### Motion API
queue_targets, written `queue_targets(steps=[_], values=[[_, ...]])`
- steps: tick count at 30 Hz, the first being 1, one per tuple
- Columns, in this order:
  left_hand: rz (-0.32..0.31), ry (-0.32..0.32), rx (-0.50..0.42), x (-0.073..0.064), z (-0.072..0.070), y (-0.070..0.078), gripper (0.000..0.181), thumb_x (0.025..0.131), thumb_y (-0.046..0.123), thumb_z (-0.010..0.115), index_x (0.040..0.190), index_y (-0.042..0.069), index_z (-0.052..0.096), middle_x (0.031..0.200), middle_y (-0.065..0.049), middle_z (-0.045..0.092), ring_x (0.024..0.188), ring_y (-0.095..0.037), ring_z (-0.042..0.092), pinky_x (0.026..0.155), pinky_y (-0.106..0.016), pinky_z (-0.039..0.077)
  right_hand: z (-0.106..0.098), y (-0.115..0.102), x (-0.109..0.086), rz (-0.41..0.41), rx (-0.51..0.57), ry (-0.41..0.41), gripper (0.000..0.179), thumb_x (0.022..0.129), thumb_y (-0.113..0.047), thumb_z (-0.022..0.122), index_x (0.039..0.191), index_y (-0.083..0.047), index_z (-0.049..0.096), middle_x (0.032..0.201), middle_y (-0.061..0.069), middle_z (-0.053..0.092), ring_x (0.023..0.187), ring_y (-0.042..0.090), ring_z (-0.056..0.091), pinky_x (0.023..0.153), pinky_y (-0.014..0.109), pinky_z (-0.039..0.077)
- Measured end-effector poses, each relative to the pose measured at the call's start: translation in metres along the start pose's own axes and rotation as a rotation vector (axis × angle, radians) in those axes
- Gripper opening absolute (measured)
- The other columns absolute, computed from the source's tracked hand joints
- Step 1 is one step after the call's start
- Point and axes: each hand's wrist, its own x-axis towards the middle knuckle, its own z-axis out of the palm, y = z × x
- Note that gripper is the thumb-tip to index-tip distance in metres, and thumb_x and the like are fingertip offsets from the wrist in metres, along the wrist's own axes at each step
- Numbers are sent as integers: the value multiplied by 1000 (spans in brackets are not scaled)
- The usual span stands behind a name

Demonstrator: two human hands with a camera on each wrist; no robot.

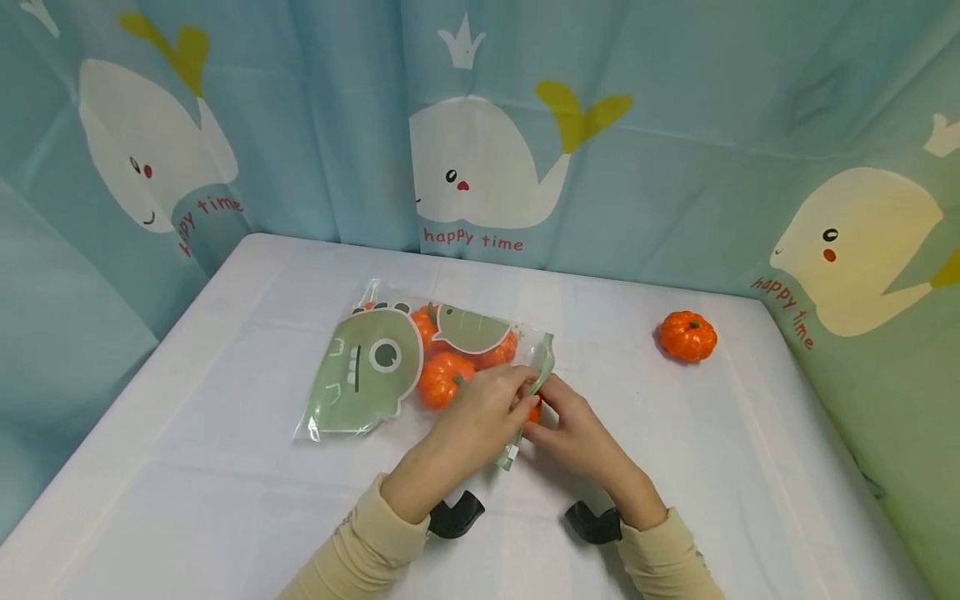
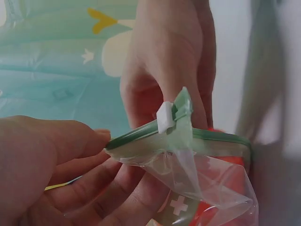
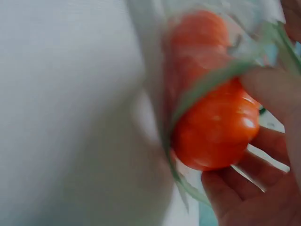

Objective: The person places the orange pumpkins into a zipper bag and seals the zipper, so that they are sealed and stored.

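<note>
- The worktop (image 1: 712, 483) carries everything; the clear bag (image 1: 367, 408) lies flat left of its centre, mouth facing right, probably to meet the right hand.
- The left hand (image 1: 483, 408) pinches the bag's green zip edge, seemingly to keep the lips parted.
- The right hand (image 1: 573, 429) grips an orange pumpkin (image 3: 214, 134) at the mouth, thumb above and fingers beneath, apparently to guide it through.
- Bagged pumpkins (image 1: 444, 379) sit beyond, leaving space near the mouth.
- A loose pumpkin (image 1: 687, 337) rests far right, well apart.
- The white slider (image 2: 164, 117) sits at one zip end, presumably clearing the mouth.
</note>
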Motion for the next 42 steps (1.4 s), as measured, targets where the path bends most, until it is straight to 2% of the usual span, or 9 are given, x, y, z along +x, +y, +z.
queue_targets(steps=[3, 8, 13, 19, 23, 26, 30, 34, 42], values=[[-5, -4, -16, -1, 0, 0, 19, 94, 12, 66, 112, 7, 68, 87, 0, 63, 74, -12, 55, 64, -19, 46, 0, -1, -1, -16, -7, -13, 49, 89, -10, 72, 135, -16, 56, 138, 1, 55, 126, 18, 52, 105, 44, 46], [-16, 2, -32, 0, -2, -2, 20, 95, 10, 63, 114, 6, 68, 89, -1, 66, 76, -11, 58, 68, -20, 50, -10, 2, -4, -12, 56, -57, 53, 92, -7, 69, 141, -18, 52, 141, 0, 53, 130, 18, 51, 109, 46, 44], [-36, -3, -25, 1, -4, -3, 23, 96, 12, 64, 117, 6, 68, 92, -2, 67, 78, -13, 59, 72, -24, 52, -16, 4, -4, -19, 41, -41, 40, 91, -3, 68, 128, -17, 61, 131, -1, 59, 125, 18, 55, 103, 45, 49], [-50, -21, 3, 1, -4, -4, 24, 95, 15, 65, 117, 7, 68, 92, -1, 66, 78, -12, 58, 70, -23, 51, -6, 7, -1, -210, -96, 64, 31, 83, 6, 72, 111, -8, 68, 119, 6, 62, 108, 21, 62, 89, 36, 56], [-39, -30, 20, 0, -3, -6, 21, 95, 15, 66, 115, 8, 68, 89, 1, 64, 76, -10, 56, 65, -20, 48, 0, 8, 2, -309, -184, 125, 30, 80, 5, 75, 107, -5, 69, 116, 8, 61, 105, 22, 62, 90, 28, 53], [-39, -26, 20, 1, -4, -6, 22, 95, 15, 66, 116, 8, 68, 90, 0, 65, 77, -11, 57, 66, -20, 48, -4, 6, 0, -286, -185, 99, 32, 81, 3, 75, 112, -6, 69, 121, 6, 61, 112, 22, 61, 96, 25, 50], [-42, -21, 8, 1, -6, -7, 22, 95, 14, 65, 115, 6, 69, 91, -1, 65, 78, -13, 56, 68, -22, 48, -16, 4, -6, -217, -178, 9, 35, 85, 2, 72, 119, -7, 69, 127, 5, 62, 118, 23, 60, 98, 32, 51], [-36, -9, 11, 1, -6, -9, 18, 96, 15, 65, 111, 7, 69, 86, 0, 61, 76, -13, 54, 65, -22, 46, -19, 4, -7, -246, -204, -42, 35, 86, 2, 71, 121, -6, 69, 129, 7, 61, 119, 26, 60, 95, 40, 53], [-8, -11, 67, 1, -4, -5, 18, 94, 12, 65, 111, 6, 68, 88, -2, 63, 77, -15, 55, 69, -25, 48, -3, 5, -3, -316, -272, -63, 34, 85, 0, 71, 118, -6, 66, 133, 7, 52, 118, 23, 57, 97, 44, 53]])
